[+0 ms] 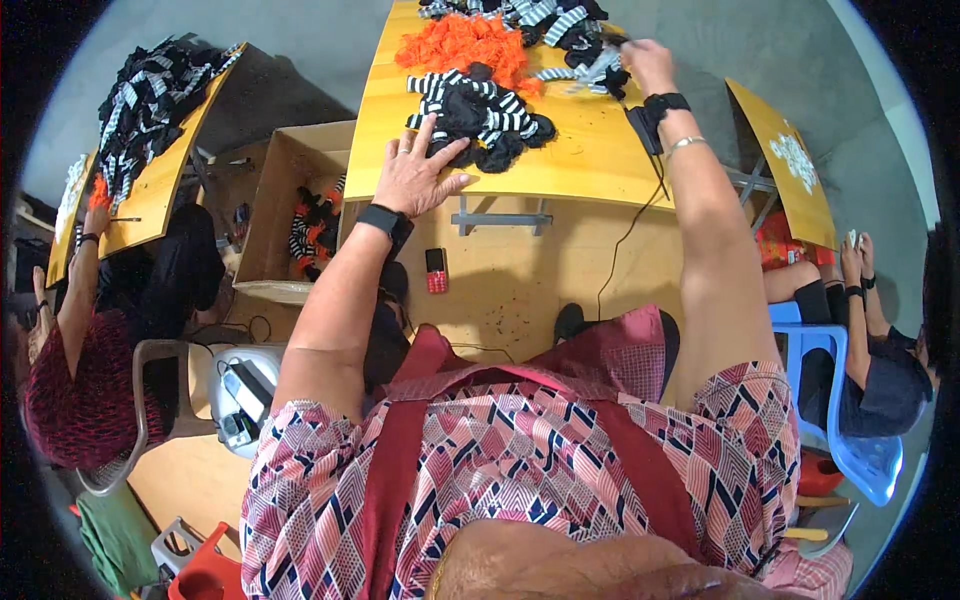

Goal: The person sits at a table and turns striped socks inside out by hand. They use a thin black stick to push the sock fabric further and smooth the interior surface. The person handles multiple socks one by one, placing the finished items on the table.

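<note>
Your left grip lies spread, touching the striped cloth bundle near the desk edge; right grip closure unclear; bare desktop between.

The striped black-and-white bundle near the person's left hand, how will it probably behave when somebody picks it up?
The striped bundle would probably sag when lifted, since it looks like soft fabric. It may be light for its size, as its black parts look fluffy. Pushed, it would likely bunch up, not roll, given its uneven shape.
</note>
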Action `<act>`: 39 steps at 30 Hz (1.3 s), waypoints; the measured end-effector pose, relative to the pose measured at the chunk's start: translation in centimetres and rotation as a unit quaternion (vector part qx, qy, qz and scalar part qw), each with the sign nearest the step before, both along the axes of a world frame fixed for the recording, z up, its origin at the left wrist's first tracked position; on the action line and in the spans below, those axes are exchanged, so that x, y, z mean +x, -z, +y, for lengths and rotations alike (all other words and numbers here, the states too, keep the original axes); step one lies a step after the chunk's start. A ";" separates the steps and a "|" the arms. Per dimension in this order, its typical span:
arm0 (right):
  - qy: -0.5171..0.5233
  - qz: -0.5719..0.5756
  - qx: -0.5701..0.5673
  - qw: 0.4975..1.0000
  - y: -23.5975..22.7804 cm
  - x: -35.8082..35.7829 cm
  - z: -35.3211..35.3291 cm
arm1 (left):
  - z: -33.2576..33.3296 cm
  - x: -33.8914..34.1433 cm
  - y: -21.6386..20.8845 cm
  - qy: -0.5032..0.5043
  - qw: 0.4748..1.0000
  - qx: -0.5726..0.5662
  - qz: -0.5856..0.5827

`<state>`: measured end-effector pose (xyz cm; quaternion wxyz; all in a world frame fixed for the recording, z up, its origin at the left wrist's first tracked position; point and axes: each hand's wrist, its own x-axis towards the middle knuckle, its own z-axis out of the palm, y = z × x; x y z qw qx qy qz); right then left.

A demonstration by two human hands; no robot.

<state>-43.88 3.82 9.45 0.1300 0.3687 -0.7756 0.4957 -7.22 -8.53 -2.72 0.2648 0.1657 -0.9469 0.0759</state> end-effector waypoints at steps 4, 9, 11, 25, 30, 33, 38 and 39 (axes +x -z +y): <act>-0.143 0.024 0.039 0.989 -3.1 5.1 3.4 | -1.8 -0.6 0.8 -0.005 1.000 0.006 0.006; -0.275 -0.171 -0.028 0.946 -3.8 13.8 9.4 | 0.2 1.3 -0.6 0.007 0.993 0.042 0.111; -0.285 -0.196 -0.009 0.938 -2.9 17.2 10.7 | 2.3 2.1 -1.0 0.044 0.980 0.155 0.114; -0.362 0.054 0.079 0.927 5.5 35.4 17.4 | 14.6 10.0 -7.2 0.362 0.423 0.814 0.163; -0.341 0.133 0.118 0.923 7.6 35.4 17.4 | 15.0 10.5 -7.1 0.392 0.505 0.747 0.182; -0.340 0.191 0.165 0.906 8.7 34.6 17.5 | 15.3 10.7 -6.0 0.399 0.560 0.703 0.185; -0.385 -0.159 -0.032 0.909 4.6 33.2 19.1 | 15.5 11.2 -6.0 0.342 0.722 0.589 0.127; -0.387 -0.171 -0.062 0.904 3.7 33.6 19.4 | 15.7 11.3 -6.1 0.339 0.737 0.573 0.114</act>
